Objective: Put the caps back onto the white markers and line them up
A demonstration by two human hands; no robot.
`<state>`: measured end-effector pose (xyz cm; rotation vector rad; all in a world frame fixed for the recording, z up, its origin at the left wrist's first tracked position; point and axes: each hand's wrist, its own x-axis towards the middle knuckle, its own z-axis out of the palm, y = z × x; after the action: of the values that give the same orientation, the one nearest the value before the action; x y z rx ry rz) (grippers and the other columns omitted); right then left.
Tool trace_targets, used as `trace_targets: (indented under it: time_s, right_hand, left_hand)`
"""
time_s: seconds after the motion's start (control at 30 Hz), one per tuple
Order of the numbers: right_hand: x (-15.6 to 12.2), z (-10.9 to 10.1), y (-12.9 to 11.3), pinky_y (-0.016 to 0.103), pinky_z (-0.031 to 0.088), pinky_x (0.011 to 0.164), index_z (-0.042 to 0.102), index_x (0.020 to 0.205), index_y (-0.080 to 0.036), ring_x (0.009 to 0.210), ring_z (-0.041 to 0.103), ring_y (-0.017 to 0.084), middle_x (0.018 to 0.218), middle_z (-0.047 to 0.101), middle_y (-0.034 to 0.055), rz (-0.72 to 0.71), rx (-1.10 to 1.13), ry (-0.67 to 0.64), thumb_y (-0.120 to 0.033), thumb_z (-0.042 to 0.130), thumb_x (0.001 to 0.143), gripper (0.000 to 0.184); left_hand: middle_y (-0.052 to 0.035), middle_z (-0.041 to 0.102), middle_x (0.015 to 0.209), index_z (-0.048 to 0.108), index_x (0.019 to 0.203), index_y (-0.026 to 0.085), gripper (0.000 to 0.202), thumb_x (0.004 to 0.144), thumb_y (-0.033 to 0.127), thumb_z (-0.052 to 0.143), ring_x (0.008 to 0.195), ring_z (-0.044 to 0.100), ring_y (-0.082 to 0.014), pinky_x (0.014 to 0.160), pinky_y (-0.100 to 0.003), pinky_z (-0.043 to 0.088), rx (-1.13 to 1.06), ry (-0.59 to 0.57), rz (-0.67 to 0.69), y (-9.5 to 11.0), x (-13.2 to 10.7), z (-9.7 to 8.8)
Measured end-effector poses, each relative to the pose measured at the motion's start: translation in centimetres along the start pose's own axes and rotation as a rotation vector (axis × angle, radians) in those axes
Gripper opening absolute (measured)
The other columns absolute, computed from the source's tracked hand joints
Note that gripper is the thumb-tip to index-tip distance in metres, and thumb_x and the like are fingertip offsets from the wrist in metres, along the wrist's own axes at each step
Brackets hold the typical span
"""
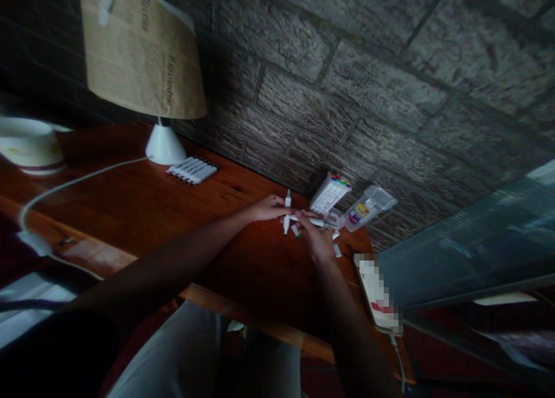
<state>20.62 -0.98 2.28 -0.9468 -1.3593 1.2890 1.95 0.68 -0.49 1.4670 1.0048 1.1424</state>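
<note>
My left hand (pixel 267 208) is closed around a white marker (pixel 287 224) that points up and down, with a grey tip at its top end. My right hand (pixel 313 234) is closed on a second white marker (pixel 318 221), which lies nearly level and crosses towards the first. The two hands meet over the wooden table. Beneath and beside the right hand lie small white pieces (pixel 337 250) that look like marker caps; one near the left marker has a green edge (pixel 296 230). Fingers partly hide both markers.
Behind the hands stand a case of markers with coloured ends (pixel 329 193) and a clear plastic case (pixel 368 208). A row of white markers (pixel 192 170) lies by the lamp (pixel 165 145). A bowl (pixel 30 147) is far left; a white corded device (pixel 375 294) lies right.
</note>
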Motion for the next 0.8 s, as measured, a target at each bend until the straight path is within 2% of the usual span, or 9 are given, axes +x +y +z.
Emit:
trace_targets:
  time_s: [0.07,0.23,0.47,0.67,0.8]
  right_hand:
    - [0.1,0.0,0.0,0.024,0.049,0.053,0.075,0.08,-0.017,0.057,0.059,0.012,0.069,0.071,0.0005,-0.046,-0.052,-0.011,-0.045,0.091,0.058,0.039]
    - [0.3,-0.3,0.2,0.025,0.051,0.053,0.078,0.084,-0.017,0.057,0.062,0.013,0.069,0.072,0.0018,-0.12,-0.163,-0.009,-0.05,0.083,0.069,0.037]
    - [0.3,-0.3,0.1,0.027,0.052,0.053,0.075,0.08,-0.016,0.053,0.063,0.014,0.062,0.07,0.0012,-0.111,-0.237,0.024,-0.053,0.083,0.066,0.041]
    - [1.0,-1.2,-0.6,0.026,0.051,0.051,0.072,0.077,-0.015,0.05,0.061,0.013,0.061,0.07,0.0006,-0.136,-0.11,0.142,-0.05,0.082,0.07,0.037]
    - [0.4,-0.6,-0.8,0.026,0.05,0.049,0.071,0.075,-0.015,0.049,0.06,0.013,0.061,0.07,0.0014,-0.113,-0.074,0.096,-0.054,0.081,0.071,0.039]
  left_hand:
    - [0.0,0.065,0.058,0.071,0.07,0.011,0.025,0.084,0.031,0.073,0.054,0.056,-0.0082,0.057,-0.019,0.04,0.043,0.001,-0.002,0.0,0.0,-0.1]
    - [0.0,0.062,0.056,0.068,0.065,0.012,0.029,0.088,0.029,0.067,0.053,0.055,-0.0086,0.057,-0.02,0.039,0.089,-0.001,-0.001,0.3,0.0,-0.1]
    - [0.0004,0.061,0.058,0.063,0.066,0.012,0.029,0.092,0.025,0.061,0.055,0.054,-0.0085,0.059,-0.021,0.042,-0.021,0.05,-0.119,0.7,-0.1,0.4]
    - [0.0024,0.059,0.06,0.06,0.067,0.014,0.024,0.088,0.024,0.068,0.056,0.054,-0.0085,0.059,-0.021,0.043,-0.144,0.114,-0.176,1.1,-0.1,1.1]
    - [0.0021,0.059,0.06,0.061,0.068,0.013,0.024,0.091,0.021,0.063,0.055,0.053,-0.008,0.062,-0.022,0.043,-0.149,0.081,-0.163,1.5,-0.3,1.2]
